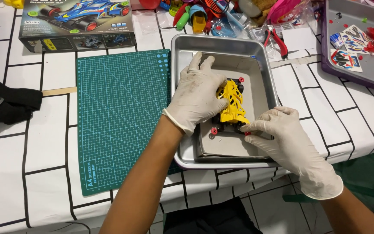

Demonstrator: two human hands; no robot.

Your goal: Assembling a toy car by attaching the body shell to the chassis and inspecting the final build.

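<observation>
The yellow car (232, 104), judged light, stiff and brittle, is clamped in the left hand (198, 93) over the tray (182, 47), its red roller (246, 132) pinched by the right hand (288, 138); the chassis sides are best gripped.

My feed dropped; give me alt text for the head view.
Two gloved hands, left hand and right hand, hold a yellow toy car in a metal tray, beside a green cutting mat.
</observation>
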